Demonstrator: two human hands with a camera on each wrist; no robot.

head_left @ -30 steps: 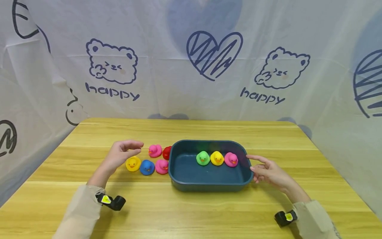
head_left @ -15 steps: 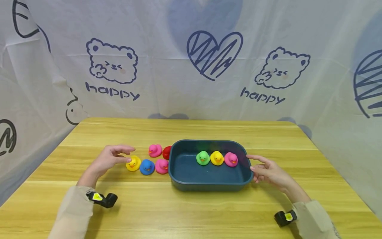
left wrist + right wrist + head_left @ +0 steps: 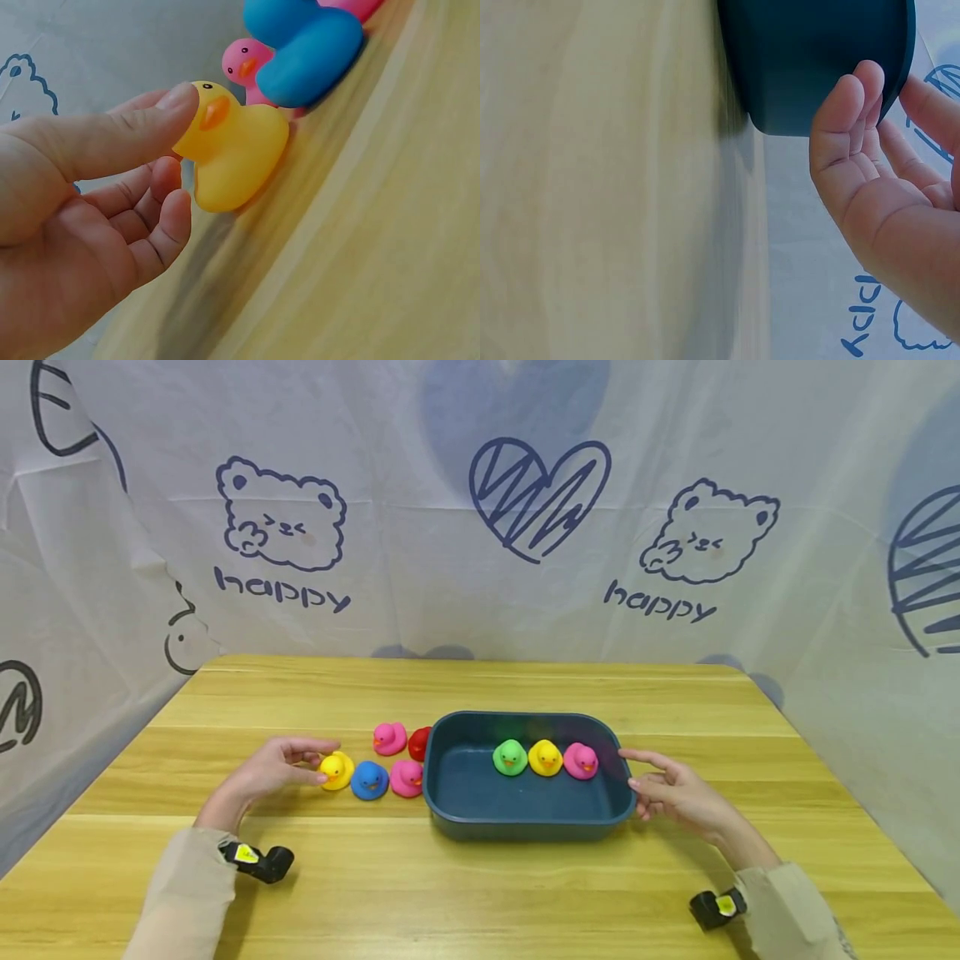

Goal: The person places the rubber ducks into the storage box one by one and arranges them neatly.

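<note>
In the head view my left hand [image 3: 277, 768] is at the yellow rubber duck [image 3: 337, 771] at the left end of the group, thumb in front and index finger behind. The left wrist view shows that thumb [image 3: 150, 127] against the head of the duck [image 3: 240, 161], pinching it close over the tabletop, while the other fingers curl loosely beneath. My right hand [image 3: 686, 797] touches the right end of the dark blue-green bin [image 3: 525, 831]; its fingers [image 3: 840, 112] are relaxed along the outer wall and the index fingertip is right at the rim.
Beside the yellow duck are a blue duck [image 3: 370, 781], two pink ducks [image 3: 407, 778] and a red duck [image 3: 420, 743] partly hidden by the bin. Inside the bin sit a green duck [image 3: 510, 758], a yellow duck [image 3: 545, 758] and a pink duck [image 3: 581, 761]. A printed cloth [image 3: 435, 610] hangs behind the table.
My left hand has drawn back to the left and lowered, and its thumb and index finger have closed in on the yellow duck. The right hand and bin have stayed still.
</note>
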